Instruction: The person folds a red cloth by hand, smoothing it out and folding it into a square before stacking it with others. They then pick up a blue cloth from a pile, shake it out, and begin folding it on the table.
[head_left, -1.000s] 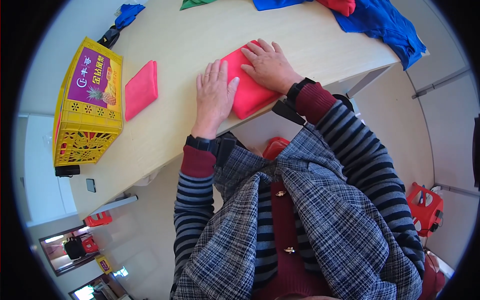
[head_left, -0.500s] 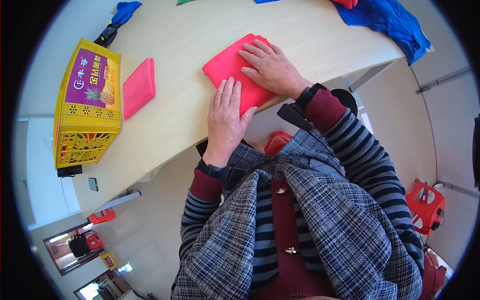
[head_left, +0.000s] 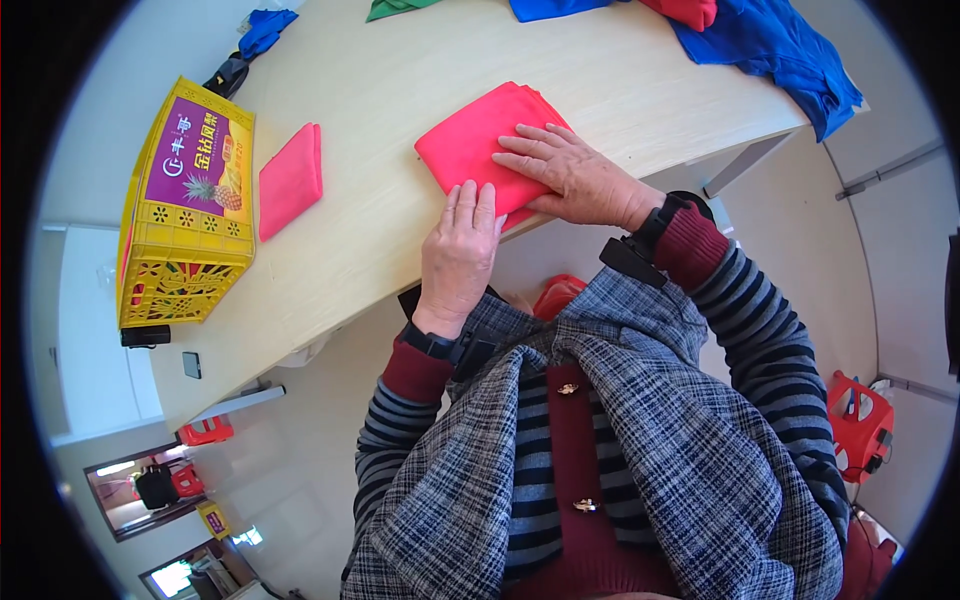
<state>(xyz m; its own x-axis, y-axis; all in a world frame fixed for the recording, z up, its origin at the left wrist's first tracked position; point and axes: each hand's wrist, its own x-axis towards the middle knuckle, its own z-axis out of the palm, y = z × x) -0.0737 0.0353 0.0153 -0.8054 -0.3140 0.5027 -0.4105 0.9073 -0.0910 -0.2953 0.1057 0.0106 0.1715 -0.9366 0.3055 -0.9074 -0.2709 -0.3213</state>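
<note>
A folded pinkish-red cloth (head_left: 485, 135) lies near the front edge of the table, its layered edges showing at the right. My right hand (head_left: 590, 182) rests flat on its right part, fingers stretched out toward the left. At the cloth's near left edge, my left hand (head_left: 460, 255) touches it with straight fingers pointing away from me. Both hands are open; whether either thumb pinches the near edge is hidden. To the left sits a second folded cloth (head_left: 291, 184) of the same colour, narrower and apart from my hands.
A yellow plastic crate (head_left: 190, 236) with coloured contents stands at the table's left, near a dark phone (head_left: 192, 365). Blue cloth (head_left: 770, 60), a red cloth (head_left: 690, 12) and green cloth (head_left: 398, 8) lie along the far side. Red stools (head_left: 860, 428) stand on the floor.
My right hand has slid right and toward me across the cloth. My left hand has drawn slightly nearer to the cloth's near edge. The whole view has shifted a little.
</note>
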